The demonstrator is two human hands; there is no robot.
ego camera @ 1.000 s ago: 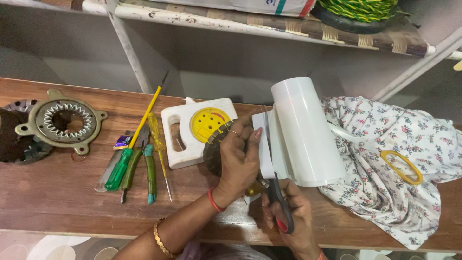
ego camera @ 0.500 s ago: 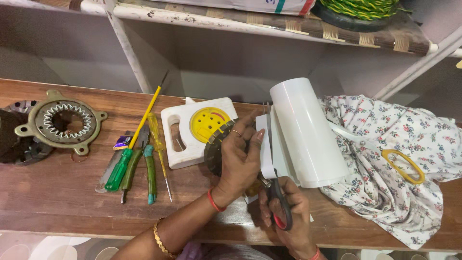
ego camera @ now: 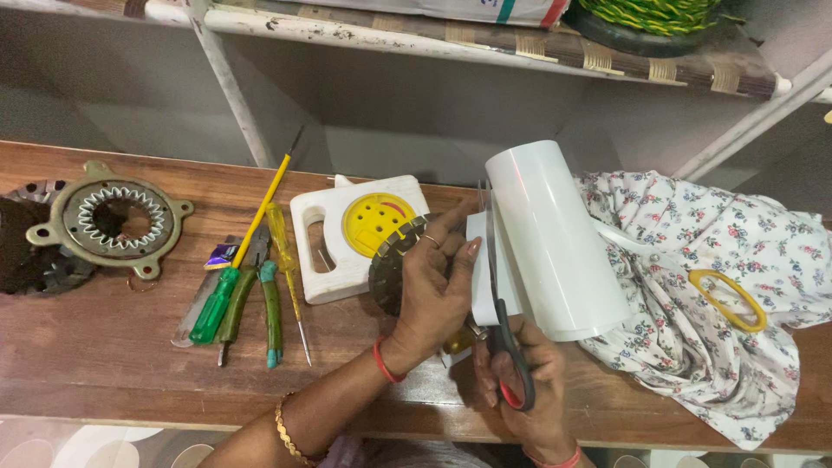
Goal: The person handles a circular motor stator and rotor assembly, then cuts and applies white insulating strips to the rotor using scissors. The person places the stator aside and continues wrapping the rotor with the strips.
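- White sheet roll [ego camera: 555,243] lies on wooden bench [ego camera: 87,347], loose end pulled toward the person, its far side resting against floral cloth [ego camera: 693,295]
- left hand [ego camera: 429,290] presses down on a round toothed metal part [ego camera: 388,269], fingers pressed together and stretched forward, fingertips pinning the edge of the sheet strip [ego camera: 478,277]
- right hand [ego camera: 520,381] grips black-and-red scissors [ego camera: 503,329], fingers curled tight through the handles, blades pointing away along the strip; blades look nearly closed, cannot tell exactly
- white plastic case with yellow disc [ego camera: 355,230] just left of the left hand
- green screwdrivers and pliers [ego camera: 247,286] left of the case, yellow tester among them
- metal stator ring [ego camera: 111,217] at far left of bench
- yellow tape loop [ego camera: 728,299] on the cloth, well apart from the hands
- shelf above holds a green-yellow wire coil [ego camera: 650,13]
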